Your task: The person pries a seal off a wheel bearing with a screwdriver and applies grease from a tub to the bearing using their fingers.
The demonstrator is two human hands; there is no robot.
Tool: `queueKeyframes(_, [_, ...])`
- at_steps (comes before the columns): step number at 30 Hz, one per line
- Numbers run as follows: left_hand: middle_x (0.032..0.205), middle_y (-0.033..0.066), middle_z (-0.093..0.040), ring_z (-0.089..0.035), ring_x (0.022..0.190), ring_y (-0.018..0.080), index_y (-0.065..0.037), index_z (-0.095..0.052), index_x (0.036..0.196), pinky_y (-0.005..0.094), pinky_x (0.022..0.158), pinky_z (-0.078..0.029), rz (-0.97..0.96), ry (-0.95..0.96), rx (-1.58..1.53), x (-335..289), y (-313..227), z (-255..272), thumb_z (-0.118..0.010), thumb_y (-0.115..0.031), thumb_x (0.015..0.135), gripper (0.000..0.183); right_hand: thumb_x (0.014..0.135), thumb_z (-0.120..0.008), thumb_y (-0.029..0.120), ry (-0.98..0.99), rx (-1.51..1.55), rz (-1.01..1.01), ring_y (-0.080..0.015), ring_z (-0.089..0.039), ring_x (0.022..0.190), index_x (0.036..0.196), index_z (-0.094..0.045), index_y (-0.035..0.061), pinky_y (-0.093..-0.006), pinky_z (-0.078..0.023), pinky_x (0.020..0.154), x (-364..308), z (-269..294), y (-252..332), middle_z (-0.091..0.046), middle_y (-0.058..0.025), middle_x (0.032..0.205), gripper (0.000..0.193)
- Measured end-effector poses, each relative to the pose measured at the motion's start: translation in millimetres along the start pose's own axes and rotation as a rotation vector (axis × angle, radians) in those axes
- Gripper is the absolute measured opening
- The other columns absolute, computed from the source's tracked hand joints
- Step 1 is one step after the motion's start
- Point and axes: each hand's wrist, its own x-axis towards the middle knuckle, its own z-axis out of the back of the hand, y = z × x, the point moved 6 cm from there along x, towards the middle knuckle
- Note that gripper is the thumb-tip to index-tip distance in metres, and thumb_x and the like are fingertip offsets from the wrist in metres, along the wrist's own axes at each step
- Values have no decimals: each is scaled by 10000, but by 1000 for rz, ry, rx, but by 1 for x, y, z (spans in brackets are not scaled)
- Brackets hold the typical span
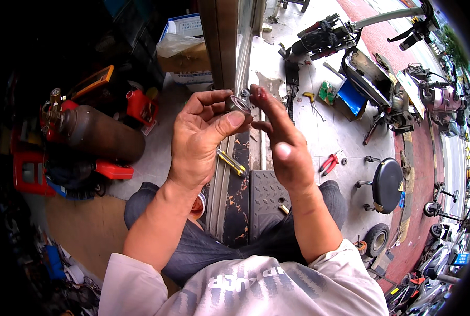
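Note:
My left hand (pixel 198 131) is closed on a ball bearing (pixel 238 104), a small round metal part pinched between thumb and fingers, with its ringed face turned up. My right hand (pixel 290 150) is just to its right, fingers stretched out and apart, holding nothing that shows. A dark red smear of what looks like grease marks its index fingertip. Whether the lower right fingers touch the bearing is hard to tell. Below my left wrist, partly hidden by my forearm, stands a round tin (pixel 197 206) with reddish-brown contents.
A yellow-black utility knife (pixel 231 163) lies by the metal door track. Red-handled pliers (pixel 330 164), a yellow-handled tool (pixel 312 100) and a black stool (pixel 387 185) are on the right. Scooter parts (pixel 324 39) stand ahead. A rusty gas cylinder (pixel 105 134) lies left.

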Motion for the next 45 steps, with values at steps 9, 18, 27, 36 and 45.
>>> queueKeyframes(9, [1167,145,-712,-750,1016,196,33,-608,1287,345,931,-664,-41,-29,-21,-1,-3,3,-772,10,960,367,798,-776,375,-55,-963,484,-458,-414,1484,1494,-643,118,-536,-301,1240,-8,-17,33,-423,-257,1650,754])
queueKeyframes(18, [1184,146,-724,-759,1038,232,21,-595,1367,376,939,-666,-75,100,6,-3,-6,-3,-760,-7,972,430,891,-690,435,-46,-27,80,-326,-467,1493,1459,-658,33,-433,-362,1207,0,8,21,-424,-224,1649,697])
queueKeyframes(27, [1264,147,-732,-750,1117,262,-7,-560,1446,445,1002,-643,-62,184,-78,-3,-3,-5,-714,-71,1018,459,835,-715,425,-16,168,11,-328,-462,1504,1487,-613,-3,-445,-337,1235,-2,-5,10,-381,-235,1679,787])
queueKeyframes(36, [1245,165,-741,-745,1143,257,19,-587,1426,444,1024,-640,17,217,-166,-3,1,-8,-697,-47,1026,419,848,-756,413,-11,-99,241,-383,-408,1533,1358,-742,48,-515,-270,1268,1,10,17,-450,-250,1627,627])
queueKeyframes(45, [1271,165,-735,-741,1163,288,-9,-571,1415,463,1038,-625,-24,181,-97,-1,-1,-5,-700,-68,1023,417,823,-702,392,-39,120,71,-348,-421,1535,1427,-674,-2,-452,-358,1220,0,4,7,-380,-243,1685,721])
